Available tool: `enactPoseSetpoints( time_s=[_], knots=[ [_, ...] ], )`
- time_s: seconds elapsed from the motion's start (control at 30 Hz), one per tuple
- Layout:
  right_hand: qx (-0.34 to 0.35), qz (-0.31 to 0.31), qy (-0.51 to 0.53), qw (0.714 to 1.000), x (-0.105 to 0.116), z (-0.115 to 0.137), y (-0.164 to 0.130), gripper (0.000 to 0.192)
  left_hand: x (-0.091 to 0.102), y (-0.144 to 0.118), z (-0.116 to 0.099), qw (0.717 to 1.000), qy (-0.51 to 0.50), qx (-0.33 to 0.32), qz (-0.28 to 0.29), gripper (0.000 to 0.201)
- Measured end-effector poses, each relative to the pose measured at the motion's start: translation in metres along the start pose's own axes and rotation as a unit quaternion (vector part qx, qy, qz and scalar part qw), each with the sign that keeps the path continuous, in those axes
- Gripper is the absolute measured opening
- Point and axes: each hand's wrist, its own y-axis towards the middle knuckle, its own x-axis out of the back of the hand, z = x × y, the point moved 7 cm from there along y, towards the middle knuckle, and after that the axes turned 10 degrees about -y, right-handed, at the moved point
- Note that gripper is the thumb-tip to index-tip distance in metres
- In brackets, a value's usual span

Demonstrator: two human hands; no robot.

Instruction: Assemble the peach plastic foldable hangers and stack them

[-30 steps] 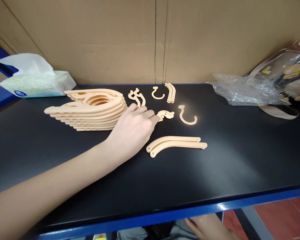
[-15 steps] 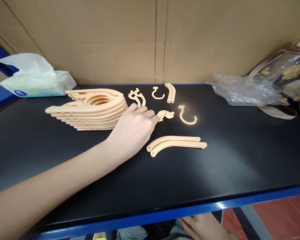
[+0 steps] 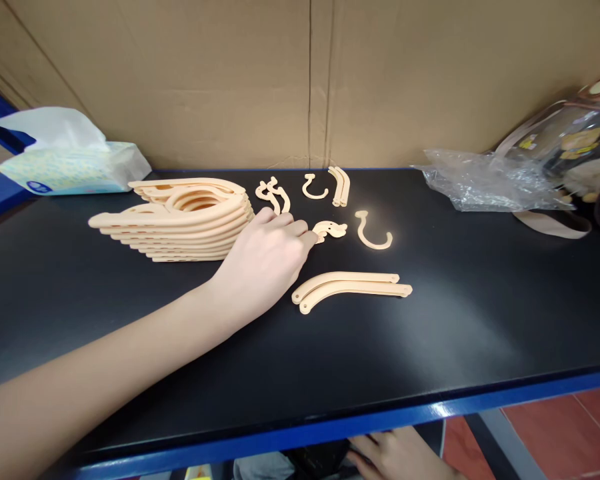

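My left hand reaches over the black tabletop with its fingers curled closed. Its fingertips pinch a small peach plastic hanger piece, whose left end they cover. Just beyond the knuckles lie similar small pieces, partly hidden by the hand. Two curved hanger arms rest side by side nearer to me, and a hanger hook is to the right. Below the table's front edge, my right hand rests over my lap with its fingers spread; it holds nothing I can see.
A stack of peach hangers stands left of my left hand, with a tissue pack behind it. Another hook and short curved arms lie at the back. At right are crumpled clear plastic and a transparent bag.
My right hand has risen slightly and more of it shows, fingers more spread. My left hand stays at the same piece. The whole view has shifted very slightly.
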Motion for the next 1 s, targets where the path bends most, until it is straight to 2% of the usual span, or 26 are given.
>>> enactPoseSetpoints(
  time_s=[0.1, 0.3, 0.53, 0.7, 0.8, 0.9, 1.0],
  knots=[
    [0.001, 0.019, -0.011, 1.000, -0.007, 0.003, 0.000, 0.042, -0.001, 0.000, 0.000, 1.000, -0.001, -0.001, 0.000, 0.020],
    [-0.019, 0.049, -0.019, 0.998, -0.013, 0.001, 0.002, 0.031, -0.001, 0.000, 0.000, 1.000, -0.002, -0.005, -0.005, 0.020],
    [0.025, -0.006, -0.021, 0.999, -0.008, 0.014, 0.003, 0.048, 0.000, -0.001, 0.000, 1.000, -0.011, -0.006, -0.008, 0.021],
    [0.044, -0.013, -0.006, 0.999, -0.014, 0.024, 0.005, 0.047, 0.003, -0.002, 0.005, 0.997, -0.066, 0.015, -0.041, 0.024],
    [0.049, -0.020, 0.006, 0.999, -0.017, 0.030, 0.005, 0.043, 0.003, -0.001, 0.008, 0.995, -0.089, 0.033, -0.022, 0.026],
    [0.063, -0.001, 0.006, 0.998, -0.027, 0.036, 0.002, 0.037, 0.013, 0.000, 0.005, 0.996, -0.084, 0.031, -0.017, 0.025],
    [0.076, 0.033, -0.012, 0.996, -0.040, 0.041, -0.001, 0.043, 0.033, -0.002, -0.010, 0.995, -0.092, 0.026, -0.004, 0.024]
  ],
)
